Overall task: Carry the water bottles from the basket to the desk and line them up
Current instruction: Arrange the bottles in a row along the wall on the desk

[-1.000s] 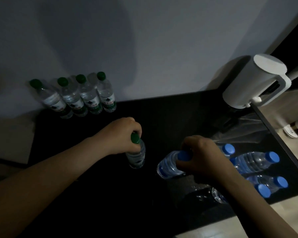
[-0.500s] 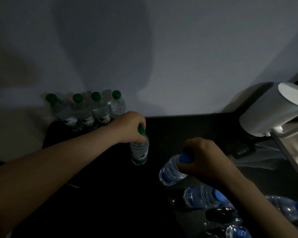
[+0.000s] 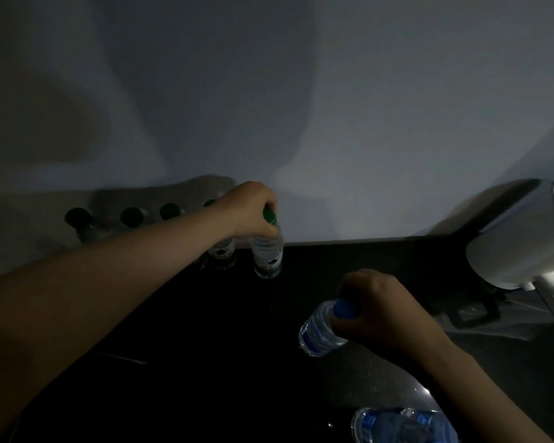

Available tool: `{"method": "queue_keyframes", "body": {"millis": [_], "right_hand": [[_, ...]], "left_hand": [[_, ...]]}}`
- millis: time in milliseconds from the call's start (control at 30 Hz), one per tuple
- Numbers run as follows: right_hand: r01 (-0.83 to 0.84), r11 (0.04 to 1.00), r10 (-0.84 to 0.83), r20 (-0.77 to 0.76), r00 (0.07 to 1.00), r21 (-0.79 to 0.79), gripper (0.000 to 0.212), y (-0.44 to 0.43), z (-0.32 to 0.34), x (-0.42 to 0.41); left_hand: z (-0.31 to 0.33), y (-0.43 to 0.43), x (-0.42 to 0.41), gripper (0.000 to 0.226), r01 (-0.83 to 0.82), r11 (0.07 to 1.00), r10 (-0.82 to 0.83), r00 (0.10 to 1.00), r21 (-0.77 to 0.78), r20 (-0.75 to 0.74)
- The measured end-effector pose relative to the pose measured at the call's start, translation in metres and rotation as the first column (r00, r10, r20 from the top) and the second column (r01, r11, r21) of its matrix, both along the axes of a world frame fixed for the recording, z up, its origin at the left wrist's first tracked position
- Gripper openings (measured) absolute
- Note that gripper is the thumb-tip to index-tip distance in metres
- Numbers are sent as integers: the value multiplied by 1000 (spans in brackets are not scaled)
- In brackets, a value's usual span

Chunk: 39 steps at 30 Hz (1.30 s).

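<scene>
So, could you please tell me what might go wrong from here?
The left hand holds the green-capped bottle close beside the row of green-capped bottles, and the forearm reaches across them, so one may topple. The right hand holds the blue-capped bottle tilted by its cap; it could slip.

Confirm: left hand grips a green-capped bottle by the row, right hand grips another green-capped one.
Wrong cap colour. In the head view the right hand grips a blue-capped bottle; the left hand does grip a green-capped bottle by the row.
</scene>
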State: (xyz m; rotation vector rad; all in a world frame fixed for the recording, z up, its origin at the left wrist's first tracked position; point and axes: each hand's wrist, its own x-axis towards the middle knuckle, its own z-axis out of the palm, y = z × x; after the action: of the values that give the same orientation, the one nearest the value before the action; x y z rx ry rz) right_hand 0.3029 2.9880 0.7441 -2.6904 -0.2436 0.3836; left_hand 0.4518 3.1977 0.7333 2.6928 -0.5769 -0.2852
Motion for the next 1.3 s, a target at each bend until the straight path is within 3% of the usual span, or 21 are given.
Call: {"method": "queue_keyframes", "body": {"millis": [500, 1300], "right_hand": [[-19, 999, 19, 6, 1000, 34, 29, 13, -23, 47], [-44, 998, 46, -49, 998, 53, 28, 8, -44, 48]], "left_hand": [[1, 18, 34, 27, -27, 994, 27, 1000, 109, -1], [-26, 29, 40, 27, 27, 995, -28, 1000, 99, 10]]}}
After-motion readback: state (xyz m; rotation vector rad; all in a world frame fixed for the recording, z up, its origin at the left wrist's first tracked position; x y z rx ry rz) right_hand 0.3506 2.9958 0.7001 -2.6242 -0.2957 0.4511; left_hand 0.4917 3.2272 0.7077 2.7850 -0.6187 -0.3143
